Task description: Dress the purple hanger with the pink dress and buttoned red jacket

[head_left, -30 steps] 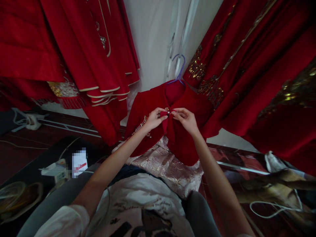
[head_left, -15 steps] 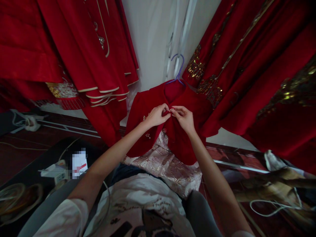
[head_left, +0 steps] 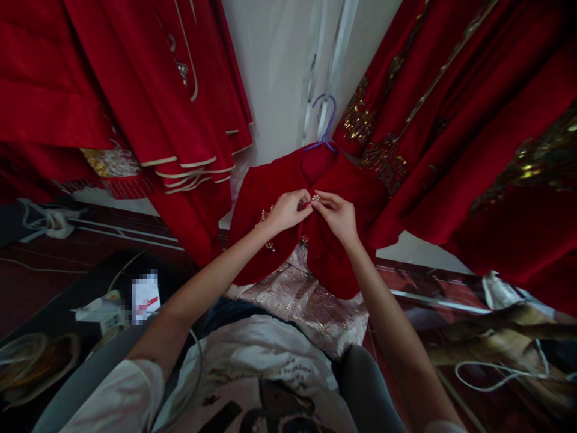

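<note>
A short red jacket hangs before me on a purple hanger, its front edges meeting below the collar. At that opening my left hand pinches the red cloth edge between thumb and fingers. Close beside it, my right hand pinches a jeweled button at its fingertips. Another such button shows lower on the front edge, and beaded ornaments dot the jacket's left side. Shiny pink brocade cloth lies below the hem, over my lap.
Red garments with pale trim hang at left, and red gowns with gold sequins at right. A dark low surface at left holds a white power strip. Brown wrapping and a white cord lie at lower right.
The jeweled button between the fingers has turned to face me and shows more plainly. My right hand has shifted slightly; the lower button is now more exposed.
</note>
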{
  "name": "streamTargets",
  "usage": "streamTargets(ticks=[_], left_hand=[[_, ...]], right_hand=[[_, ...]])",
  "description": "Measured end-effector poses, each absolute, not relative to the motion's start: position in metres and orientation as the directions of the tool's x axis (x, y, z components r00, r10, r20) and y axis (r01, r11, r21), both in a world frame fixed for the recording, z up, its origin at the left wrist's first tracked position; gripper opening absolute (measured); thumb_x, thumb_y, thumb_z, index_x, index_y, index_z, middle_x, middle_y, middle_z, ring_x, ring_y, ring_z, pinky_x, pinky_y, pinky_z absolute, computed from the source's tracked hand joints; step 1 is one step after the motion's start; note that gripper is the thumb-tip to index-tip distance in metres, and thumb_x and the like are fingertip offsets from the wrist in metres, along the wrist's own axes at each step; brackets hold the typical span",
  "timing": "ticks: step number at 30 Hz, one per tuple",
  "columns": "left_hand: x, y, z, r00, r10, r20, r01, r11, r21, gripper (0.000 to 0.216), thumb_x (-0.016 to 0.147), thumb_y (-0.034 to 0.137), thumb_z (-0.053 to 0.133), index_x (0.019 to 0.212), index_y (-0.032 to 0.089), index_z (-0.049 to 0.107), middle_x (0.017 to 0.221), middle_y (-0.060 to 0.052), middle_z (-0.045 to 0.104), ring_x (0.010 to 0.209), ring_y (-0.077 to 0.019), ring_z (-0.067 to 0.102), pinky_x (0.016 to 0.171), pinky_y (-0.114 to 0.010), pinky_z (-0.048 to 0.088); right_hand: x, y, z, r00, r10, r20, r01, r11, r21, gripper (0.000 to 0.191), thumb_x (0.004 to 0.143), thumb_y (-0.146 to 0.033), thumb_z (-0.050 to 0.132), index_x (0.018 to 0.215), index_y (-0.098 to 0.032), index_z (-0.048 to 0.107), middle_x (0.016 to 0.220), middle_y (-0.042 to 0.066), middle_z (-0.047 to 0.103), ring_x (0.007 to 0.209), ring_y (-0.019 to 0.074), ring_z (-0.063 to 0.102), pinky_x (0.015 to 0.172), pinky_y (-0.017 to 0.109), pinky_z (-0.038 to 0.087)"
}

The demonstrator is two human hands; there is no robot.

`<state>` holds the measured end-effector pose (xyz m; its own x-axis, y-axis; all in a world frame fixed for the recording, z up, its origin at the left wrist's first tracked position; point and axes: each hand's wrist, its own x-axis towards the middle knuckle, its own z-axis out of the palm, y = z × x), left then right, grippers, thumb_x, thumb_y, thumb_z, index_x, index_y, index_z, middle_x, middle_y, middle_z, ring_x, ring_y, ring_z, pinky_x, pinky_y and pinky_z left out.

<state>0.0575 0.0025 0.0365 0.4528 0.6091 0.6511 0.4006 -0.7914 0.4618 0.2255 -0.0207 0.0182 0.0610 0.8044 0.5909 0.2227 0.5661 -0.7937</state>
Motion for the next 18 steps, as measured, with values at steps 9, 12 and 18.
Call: streamTargets(ticks=[9,12,18], left_hand=[[0.06,-0.007,0.04,0.495,0.578,0.649,0.458,-0.808,0.371,0.008,0.085,0.016,0.052,0.09,0.017,0.058,0.084,-0.003,0.064,0.074,-0.0143,0.059,0.072,-0.026,0.046],[0.065,-0.01,0.03,0.425,0.62,0.66,0.411,-0.782,0.469,0.013,0.088,0.016,0.048,0.098,0.017,0.056,0.096,-0.006,0.065,0.086,-0.0161,0.062,0.081,-0.029,0.048],[0.068,-0.019,0.001,0.213,0.825,0.523,0.198,-0.561,0.804,0.014,0.09,0.025,0.052,0.102,0.02,0.055,0.098,-0.004,0.066,0.078,-0.012,0.063,0.074,-0.025,0.051]], right_hand=[[0.219,-0.019,0.014,0.067,0.816,0.574,0.184,0.555,-0.811,0.04,0.075,-0.032,0.068,0.112,-0.019,0.066,0.111,0.008,0.068,0.096,0.0193,0.066,0.089,0.037,0.056],[0.212,-0.025,0.004,0.079,0.785,0.614,0.239,0.583,-0.776,0.048,0.079,-0.027,0.061,0.127,-0.024,0.057,0.126,0.009,0.058,0.105,0.0188,0.061,0.089,0.035,0.054],[0.22,-0.05,-0.017,0.025,0.9,0.435,0.337,0.402,-0.851,0.079,0.072,-0.019,0.061,0.144,-0.024,0.029,0.097,0.004,0.066,0.08,0.018,0.064,0.075,0.036,0.055]])
